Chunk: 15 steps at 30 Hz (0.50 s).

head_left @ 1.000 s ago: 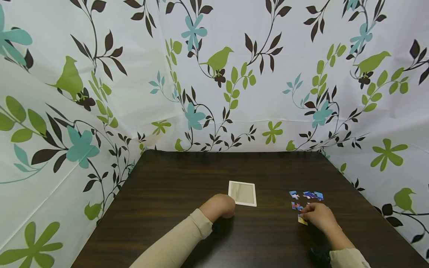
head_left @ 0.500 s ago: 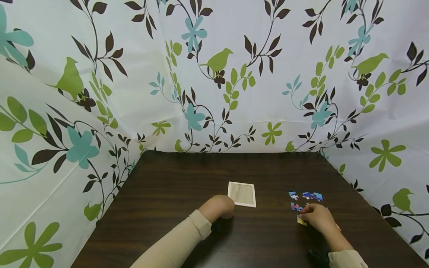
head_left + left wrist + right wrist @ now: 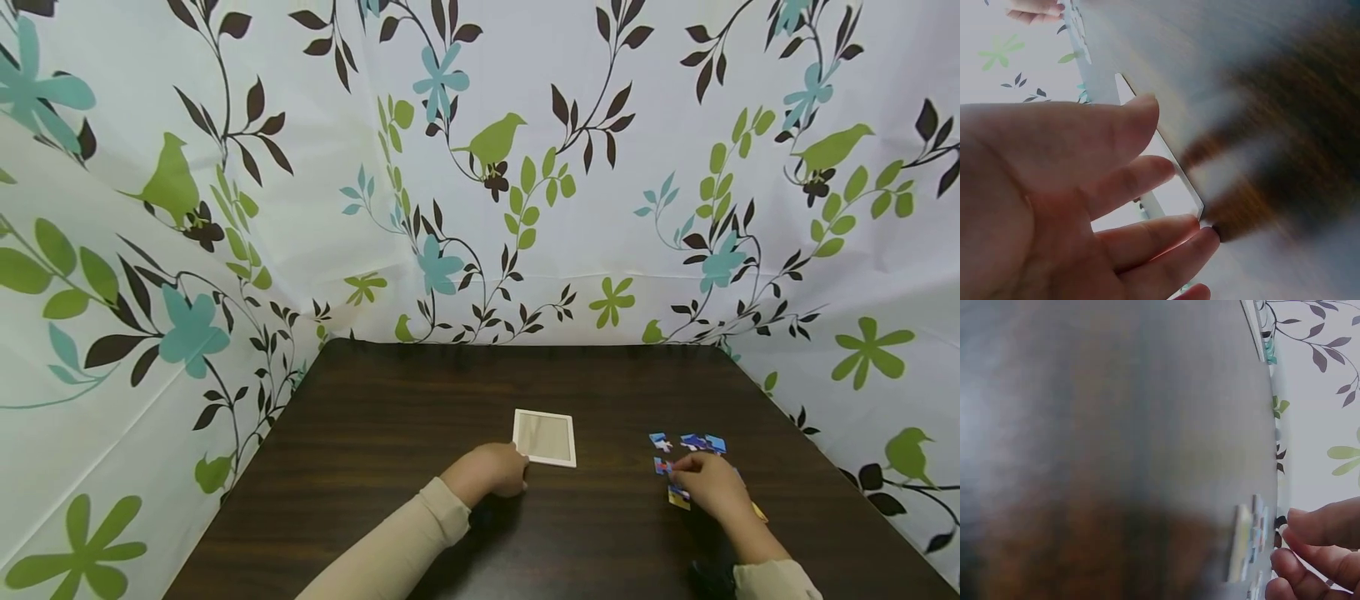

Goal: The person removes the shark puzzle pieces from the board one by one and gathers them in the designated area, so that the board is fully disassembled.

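Observation:
My left hand [image 3: 491,471] rests at the near left corner of a small pale wooden frame [image 3: 574,442]. In the left wrist view its fingers are extended, with the fingertips right at the frame's edge [image 3: 1179,181]. My right hand [image 3: 708,483] is over a group of colourful jigsaw pieces at the right, its fingers loosely bent. The right wrist view shows its thumb [image 3: 1319,522] close to the index finger, with nothing visible between them. A red and blue jigsaw piece [image 3: 662,467] lies by the fingertips, and a yellow one [image 3: 678,498] is just nearer. The hand hides some others.
Blue jigsaw pieces [image 3: 703,442] lie behind the right hand, with another blue and white piece [image 3: 660,442] to their left. A yellow edge [image 3: 760,512] shows beside the right wrist. Around the dark wooden table [image 3: 420,392] hangs a patterned curtain [image 3: 300,167].
My right fingertips have shifted slightly away from me over the pieces, uncovering more of the yellow one. The left hand has turned a little at the frame's corner. The head view has tilted slightly.

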Tool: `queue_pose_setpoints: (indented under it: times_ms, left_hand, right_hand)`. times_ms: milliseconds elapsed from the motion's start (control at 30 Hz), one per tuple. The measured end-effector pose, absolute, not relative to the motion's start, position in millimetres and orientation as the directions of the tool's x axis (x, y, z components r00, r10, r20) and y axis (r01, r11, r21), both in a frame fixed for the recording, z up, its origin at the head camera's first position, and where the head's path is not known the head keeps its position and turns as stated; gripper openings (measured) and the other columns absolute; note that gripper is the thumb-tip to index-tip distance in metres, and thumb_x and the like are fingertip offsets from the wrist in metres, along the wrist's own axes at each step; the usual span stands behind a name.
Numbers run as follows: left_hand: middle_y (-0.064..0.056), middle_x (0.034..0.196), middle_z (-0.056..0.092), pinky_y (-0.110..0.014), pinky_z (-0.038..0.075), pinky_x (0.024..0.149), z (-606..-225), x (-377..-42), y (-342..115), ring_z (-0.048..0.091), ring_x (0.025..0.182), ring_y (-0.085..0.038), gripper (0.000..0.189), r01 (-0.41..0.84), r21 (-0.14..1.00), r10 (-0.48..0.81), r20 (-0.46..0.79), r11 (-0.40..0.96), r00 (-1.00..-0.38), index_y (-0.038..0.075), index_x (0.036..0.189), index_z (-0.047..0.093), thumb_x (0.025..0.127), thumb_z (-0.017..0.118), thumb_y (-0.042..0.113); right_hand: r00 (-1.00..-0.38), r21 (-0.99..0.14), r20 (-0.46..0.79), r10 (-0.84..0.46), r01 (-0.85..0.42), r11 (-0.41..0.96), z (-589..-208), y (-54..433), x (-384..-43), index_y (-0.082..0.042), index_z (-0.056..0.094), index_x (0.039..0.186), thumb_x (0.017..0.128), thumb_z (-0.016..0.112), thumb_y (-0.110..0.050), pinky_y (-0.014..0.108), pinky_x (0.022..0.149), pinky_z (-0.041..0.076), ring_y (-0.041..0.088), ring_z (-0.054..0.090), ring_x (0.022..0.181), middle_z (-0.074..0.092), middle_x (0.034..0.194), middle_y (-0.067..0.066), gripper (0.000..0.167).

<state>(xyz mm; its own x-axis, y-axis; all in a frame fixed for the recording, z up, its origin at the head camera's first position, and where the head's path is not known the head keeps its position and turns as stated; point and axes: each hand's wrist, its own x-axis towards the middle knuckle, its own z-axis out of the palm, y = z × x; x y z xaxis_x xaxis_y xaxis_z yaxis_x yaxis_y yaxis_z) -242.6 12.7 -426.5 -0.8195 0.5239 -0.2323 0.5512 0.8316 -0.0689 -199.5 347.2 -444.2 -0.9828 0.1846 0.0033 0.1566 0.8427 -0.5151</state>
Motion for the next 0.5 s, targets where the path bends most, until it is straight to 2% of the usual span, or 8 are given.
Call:
queue_pose_setpoints:
  times_ms: [167,367,433,500]
  left_hand:
    - [-0.002,0.110,0.070,-0.030,0.055,0.086,-423.4,-240.9,13.9,0.068,0.101,-0.017,0.026,0.542,-0.013,0.527,-0.216,0.840,-0.822,0.015,0.108,0.069,0.092,0.068,0.035]
    - [-0.006,0.102,0.068,-0.033,0.055,0.083,-423.8,-245.3,12.1,0.067,0.097,-0.021,0.032,0.491,0.057,0.492,-0.194,0.870,-0.849,0.014,0.111,0.065,0.089,0.071,0.037]
    - [-0.008,0.106,0.067,-0.035,0.055,0.083,-424.0,-249.0,10.3,0.067,0.100,-0.023,0.035,0.474,0.079,0.480,-0.181,0.877,-0.858,0.013,0.114,0.064,0.089,0.071,0.037]
    - [-0.011,0.119,0.066,-0.038,0.055,0.090,-423.4,-254.1,8.9,0.064,0.111,-0.026,0.041,0.462,0.097,0.472,-0.160,0.882,-0.867,0.013,0.120,0.063,0.089,0.071,0.038]
  right_hand:
    - [-0.981,-0.529,0.005,0.196,0.164,0.832,-435.7,345.6,-204.8,-0.002,0.070,0.100,0.092,0.064,-0.027,0.043,0.067,0.050,0.028,0.063,0.085,0.069,0.098,0.018,0.027]
    - [-0.979,-0.548,0.020,0.201,0.157,0.822,-424.3,337.0,-213.6,0.000,0.067,0.108,0.095,0.061,-0.028,0.043,0.068,0.050,0.025,0.064,0.081,0.071,0.093,0.014,0.031]
    - [-0.978,-0.554,0.024,0.209,0.161,0.817,-420.4,332.4,-218.3,-0.001,0.067,0.109,0.095,0.061,-0.029,0.043,0.067,0.049,0.025,0.062,0.080,0.070,0.096,0.015,0.032]
    - [-0.977,-0.552,0.030,0.212,0.161,0.818,-416.9,327.5,-223.6,-0.001,0.067,0.111,0.096,0.060,-0.031,0.041,0.066,0.049,0.024,0.062,0.077,0.069,0.100,0.017,0.034]
